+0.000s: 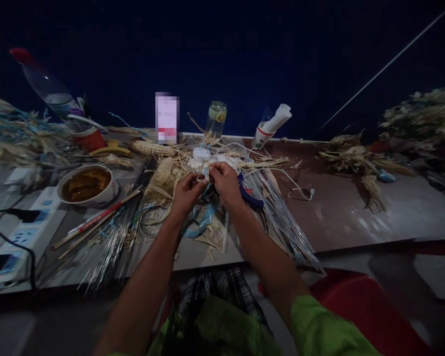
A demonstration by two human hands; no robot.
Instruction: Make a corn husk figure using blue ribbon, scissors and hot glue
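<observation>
Close together over the middle of the cluttered table, my left hand (190,190) and my right hand (225,182) are both closed, fingertips pinching a small pale strip of corn husk (206,171). A bit of light blue shows at the fingertips, too small to make out. Below the hands lies a light blue ribbon (202,225) among husk scraps. A blue-handled tool (251,197), its head partly hidden, rests right beside my right wrist. Corn cobs (154,148) and loose husks lie beyond my left hand. A round white object (201,154) sits just past the fingertips.
Left stand a bowl of brown liquid (87,185), a power strip (25,237) and a tilted bottle (48,86). Thin wires (114,252) and clear rods (287,225) flank my forearms. A lit phone (167,118), a glass bottle (215,121) and a paper cup (262,134) line the back.
</observation>
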